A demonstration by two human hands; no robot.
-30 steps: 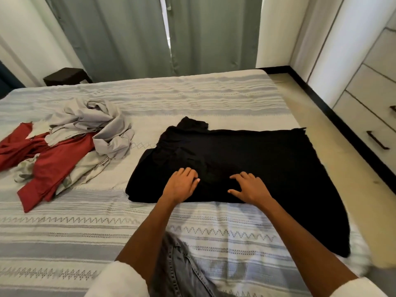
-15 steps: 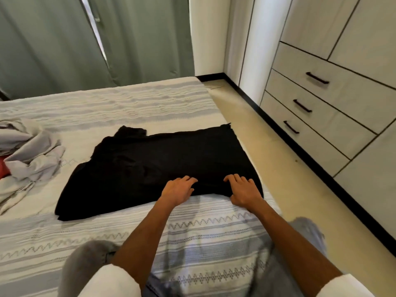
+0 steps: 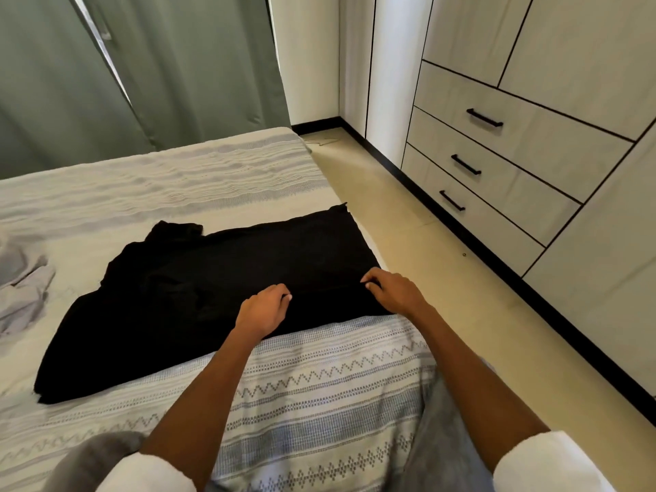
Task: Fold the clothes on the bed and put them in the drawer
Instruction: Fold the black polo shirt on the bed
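A black garment lies spread flat on the striped bed cover, its right end at the bed's right edge. My left hand rests on its near edge around the middle, fingers curled and fingertips pinching the cloth. My right hand is at the garment's near right corner, thumb and curled fingers pinching the fabric. The wardrobe on the right has three drawers with black handles: the top drawer, the middle drawer and the bottom drawer, all closed.
A crumpled grey garment lies at the left edge of the bed. A strip of beige floor runs between the bed and the wardrobe. Green curtains hang behind the bed. My knees in grey jeans are at the bottom.
The view has swung right, so the red clothes are out of sight. Both hands slid right along the garment's near edge, and their flat fingers have curled onto the cloth.
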